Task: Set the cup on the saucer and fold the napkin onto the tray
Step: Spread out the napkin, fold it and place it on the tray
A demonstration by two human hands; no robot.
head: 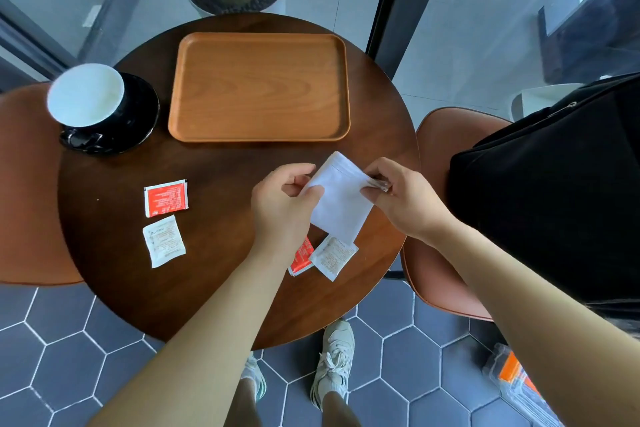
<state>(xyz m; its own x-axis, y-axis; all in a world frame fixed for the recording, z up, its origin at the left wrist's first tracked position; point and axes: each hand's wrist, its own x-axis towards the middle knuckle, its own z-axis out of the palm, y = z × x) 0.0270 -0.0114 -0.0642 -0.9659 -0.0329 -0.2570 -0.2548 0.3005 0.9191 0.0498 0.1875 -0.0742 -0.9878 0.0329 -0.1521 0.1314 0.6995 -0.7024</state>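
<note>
A black cup with a white inside [86, 95] stands on a black saucer [143, 121] at the table's left edge. A wooden tray [259, 87] lies bare at the back of the round table. In front of the tray I hold a folded white napkin [341, 204] just above the tabletop. My left hand [282, 204] pinches its left edge between thumb and fingers. My right hand [403, 198] pinches its right corner.
Red [166, 198] and white [163, 245] sachets lie at the left front of the dark round table [214, 288]; two more sachets [322, 258] lie under the napkin. Orange chairs flank the table, a black bag [554, 191] on the right one. A planter stands behind.
</note>
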